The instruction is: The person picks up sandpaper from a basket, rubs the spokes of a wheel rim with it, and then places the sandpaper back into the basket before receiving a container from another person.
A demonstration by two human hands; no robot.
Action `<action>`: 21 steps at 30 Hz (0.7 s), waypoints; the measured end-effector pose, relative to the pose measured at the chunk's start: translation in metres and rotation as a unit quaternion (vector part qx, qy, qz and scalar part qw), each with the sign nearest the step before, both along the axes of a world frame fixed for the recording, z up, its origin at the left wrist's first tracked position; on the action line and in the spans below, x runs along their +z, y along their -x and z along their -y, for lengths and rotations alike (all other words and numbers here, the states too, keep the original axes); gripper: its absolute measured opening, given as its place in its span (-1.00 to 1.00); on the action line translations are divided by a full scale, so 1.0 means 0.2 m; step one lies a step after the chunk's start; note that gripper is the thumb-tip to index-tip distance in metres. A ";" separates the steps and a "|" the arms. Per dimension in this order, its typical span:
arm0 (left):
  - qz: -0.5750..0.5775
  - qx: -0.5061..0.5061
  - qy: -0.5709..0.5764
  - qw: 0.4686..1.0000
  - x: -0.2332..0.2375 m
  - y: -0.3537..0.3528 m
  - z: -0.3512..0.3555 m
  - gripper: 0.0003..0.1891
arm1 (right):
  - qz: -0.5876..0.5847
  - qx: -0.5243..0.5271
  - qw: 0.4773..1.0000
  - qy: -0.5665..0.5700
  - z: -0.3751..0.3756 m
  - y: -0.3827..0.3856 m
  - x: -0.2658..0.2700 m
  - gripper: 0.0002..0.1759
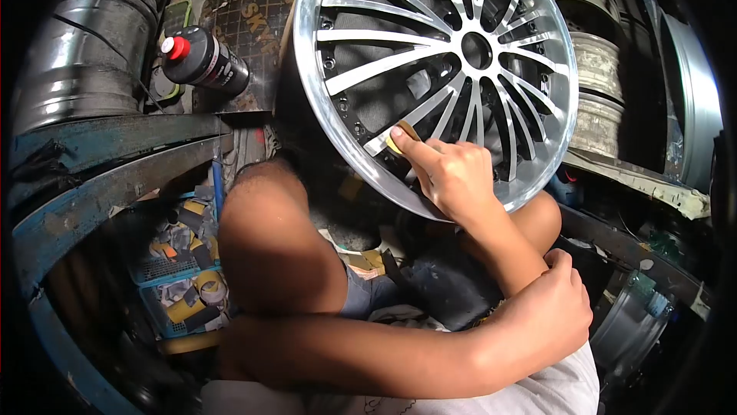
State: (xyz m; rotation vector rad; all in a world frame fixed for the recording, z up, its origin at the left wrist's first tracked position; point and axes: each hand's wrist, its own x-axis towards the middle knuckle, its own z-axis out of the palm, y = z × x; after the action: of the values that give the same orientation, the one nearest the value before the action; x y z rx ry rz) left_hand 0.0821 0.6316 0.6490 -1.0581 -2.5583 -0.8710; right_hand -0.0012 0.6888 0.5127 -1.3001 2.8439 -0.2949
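A large alloy wheel [476, 77] with silver spokes and dark gaps stands tilted in front of me. My right hand [457, 177] is at its lower left rim, fingers pinched on a small yellow-brown sanding piece [406, 132] that is pressed to the outer end of one spoke. Part of the piece is hidden under the fingers. My left arm crosses low over my lap, and my left hand [541, 315] is wrapped round my right forearm near the elbow.
A black bottle with a red cap [207, 62] stands on a dark board [253, 23] at upper left. Blue baskets [184, 269] hold worn abrasive scraps. Stacked rims [595, 62] are at right, shiny ones [84, 39] at far left. Blue metal beams [115, 135] run along the left.
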 end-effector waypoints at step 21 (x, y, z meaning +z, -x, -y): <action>0.030 -0.018 -0.012 0.999 0.05 -0.06 -0.02 -0.62 | -0.031 -0.016 0.995 -0.090 0.01 -0.06 0.09 -0.48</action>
State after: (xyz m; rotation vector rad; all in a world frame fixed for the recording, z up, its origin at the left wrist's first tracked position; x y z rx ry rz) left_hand 0.0950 0.6356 0.6581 -1.0900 -2.5771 -0.9549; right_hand 0.0106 0.6859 0.5315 -1.2510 2.8637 0.0039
